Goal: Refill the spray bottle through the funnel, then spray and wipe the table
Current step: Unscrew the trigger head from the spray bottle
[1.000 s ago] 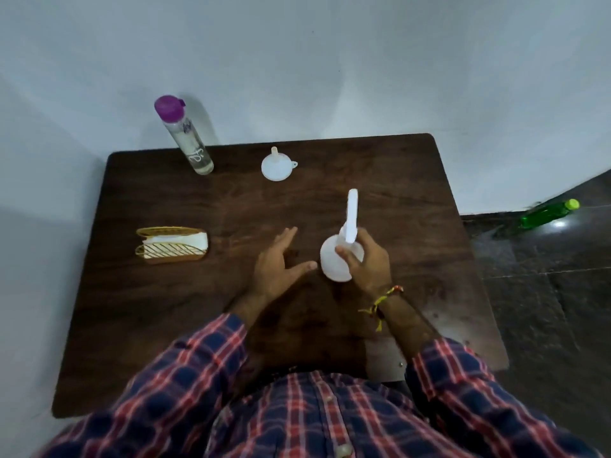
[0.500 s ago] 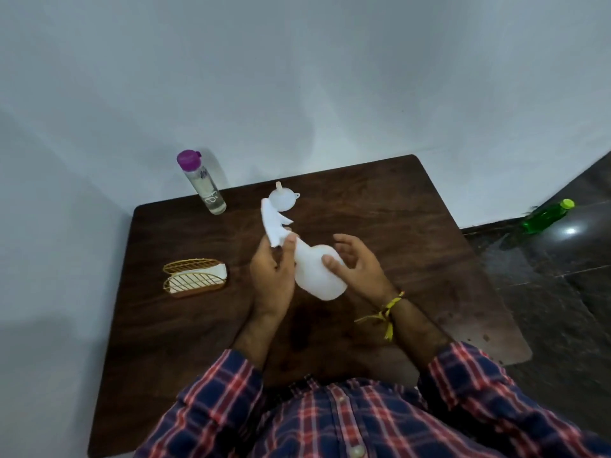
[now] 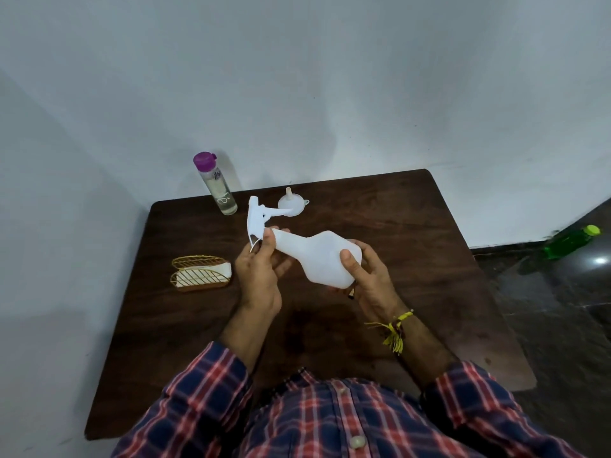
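I hold a white spray bottle (image 3: pixel 319 259) tilted on its side above the dark wooden table (image 3: pixel 413 226). My left hand (image 3: pixel 259 276) grips the neck just below the white trigger head (image 3: pixel 256 219), which points to the far left. My right hand (image 3: pixel 367 276) cups the bottle's wide base. A white funnel (image 3: pixel 292 203) lies upside down on the table behind the trigger head. A clear bottle with a purple cap (image 3: pixel 216 185) stands at the table's far left corner.
A gold wire holder with a white cloth or napkins (image 3: pixel 200 274) sits on the table's left side. A green bottle (image 3: pixel 572 242) lies on the dark floor to the right. White walls meet behind the table.
The spray bottle stood upright on the table under my right hand; both hands have since lifted it and tipped it sideways, with the left hand taking the neck.
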{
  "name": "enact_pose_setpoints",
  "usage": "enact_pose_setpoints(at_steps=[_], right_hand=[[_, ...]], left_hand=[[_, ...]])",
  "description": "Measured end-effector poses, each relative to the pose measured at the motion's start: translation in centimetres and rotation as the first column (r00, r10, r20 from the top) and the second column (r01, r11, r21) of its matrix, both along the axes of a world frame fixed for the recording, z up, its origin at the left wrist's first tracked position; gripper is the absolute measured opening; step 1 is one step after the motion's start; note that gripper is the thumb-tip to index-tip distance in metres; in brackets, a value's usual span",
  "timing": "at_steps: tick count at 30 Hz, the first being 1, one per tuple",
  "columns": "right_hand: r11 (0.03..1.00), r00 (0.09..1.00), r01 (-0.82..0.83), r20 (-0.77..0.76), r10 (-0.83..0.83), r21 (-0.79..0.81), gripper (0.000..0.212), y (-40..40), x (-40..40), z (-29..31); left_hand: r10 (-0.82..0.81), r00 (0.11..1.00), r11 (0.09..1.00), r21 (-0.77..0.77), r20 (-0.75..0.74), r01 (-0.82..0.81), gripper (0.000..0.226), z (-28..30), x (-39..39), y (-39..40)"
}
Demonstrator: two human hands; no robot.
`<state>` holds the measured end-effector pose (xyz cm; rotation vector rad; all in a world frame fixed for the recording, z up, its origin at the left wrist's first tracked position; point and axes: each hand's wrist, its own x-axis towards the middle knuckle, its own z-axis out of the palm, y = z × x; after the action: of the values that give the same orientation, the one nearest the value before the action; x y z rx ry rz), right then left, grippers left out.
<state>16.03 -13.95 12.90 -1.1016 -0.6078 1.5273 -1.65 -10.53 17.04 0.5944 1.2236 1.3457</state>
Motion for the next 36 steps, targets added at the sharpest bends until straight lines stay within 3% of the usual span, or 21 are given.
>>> enact_pose_setpoints(at_steps=[3,5,10,12,14,15,17,18,20,22,24,26,29,30,31,33,34,36], right_hand=[[0.990,0.996,-0.088,-0.023,0.086,-0.110,0.077,0.1,0.4,0.4],[0.983,0.990,-0.132,0.039,0.138,-0.127,0.078,0.2,0.4,0.6],[0.992,0.944,-0.088,0.326,0.053,0.093,0.058,-0.3,-0.3,1.0],[0.968,0.870,-0.138,0.493,0.017,0.210,0.060,-0.4,0.3,0.7],[0.958,0.828,-0.216,0.555,0.077,0.190,0.068,-0.3,0.9,0.4],[0.963,0.856,-0.238,0.496,0.147,0.124,0.074,-0.2,0.9,0.4],[0.954,0.943,-0.281,0.157,0.294,-0.102,0.082,0.2,0.6,0.4],[0.917,0.938,-0.340,-0.001,0.347,-0.210,0.079,0.2,0.5,0.5],[0.851,0.912,-0.410,-0.142,0.385,-0.328,0.072,-0.2,0.8,0.3],[0.865,0.923,-0.377,-0.216,0.319,-0.332,0.062,-0.8,1.2,-0.5],[0.907,0.935,-0.339,-0.198,0.294,-0.252,0.060,-1.5,1.9,-1.5],[0.905,0.928,-0.371,-0.121,0.353,-0.205,0.061,-1.9,2.5,-1.9],[0.854,0.874,-0.478,-0.203,0.441,-0.202,0.064,-2.1,2.9,-1.7],[0.856,0.873,-0.483,-0.176,0.455,-0.185,0.065,-2.2,2.6,-1.3],[0.879,0.893,-0.450,-0.052,0.448,-0.156,0.069,-2.2,2.2,-1.1],[0.928,0.857,-0.370,0.368,0.362,-0.050,0.082,-2.1,1.5,-0.7],[0.933,0.818,-0.360,0.480,0.318,-0.006,0.086,-1.9,1.3,-0.6],[0.922,0.819,-0.387,0.454,0.350,-0.013,0.088,-1.4,1.2,0.1]], left_hand=[[0.002,0.999,1.000,0.008,-0.037,-0.001,0.038,0.4,-0.7,0.3],[0.009,0.995,1.000,-0.010,-0.096,-0.010,0.038,0.3,-1.1,0.6],[0.124,0.988,0.984,-0.114,-0.094,-0.134,0.029,-0.1,-0.9,1.2],[0.139,0.987,0.976,-0.157,-0.075,-0.150,0.027,-0.2,-0.8,1.3],[0.149,0.987,0.969,-0.189,-0.064,-0.159,0.026,-0.5,-0.8,1.2],[0.146,0.987,0.970,-0.185,-0.069,-0.156,0.026,-0.6,-0.9,1.0],[0.108,0.991,0.981,-0.152,-0.080,-0.119,0.031,-0.9,-0.9,0.6],[0.069,0.994,0.988,-0.132,-0.090,-0.080,0.034,-1.1,-0.9,0.3],[-0.035,0.990,0.995,-0.100,-0.140,0.021,0.038,-1.3,-0.9,-0.3],[-0.113,0.975,0.991,-0.094,-0.193,0.096,0.042,-1.4,-1.0,-0.7],[-0.149,0.962,0.988,-0.082,-0.230,0.133,0.042,-1.3,-1.4,-0.8],[-0.186,0.942,0.982,-0.074,-0.280,0.173,0.040,-0.9,-1.7,-0.6],[-0.238,0.926,0.971,-0.077,-0.293,0.225,0.041,-0.5,-2.0,-0.1],[-0.238,0.926,0.971,-0.074,-0.294,0.227,0.041,-0.5,-1.9,0.0],[-0.225,0.929,0.974,-0.068,-0.292,0.215,0.040,-0.4,-1.9,0.1],[-0.180,0.943,0.984,-0.056,-0.280,0.171,0.035,-0.3,-1.8,0.1],[-0.165,0.946,0.986,-0.051,-0.279,0.157,0.033,-0.2,-1.8,0.2],[-0.198,0.935,0.980,-0.025,-0.295,0.200,0.037,0.4,-2.3,0.5]])
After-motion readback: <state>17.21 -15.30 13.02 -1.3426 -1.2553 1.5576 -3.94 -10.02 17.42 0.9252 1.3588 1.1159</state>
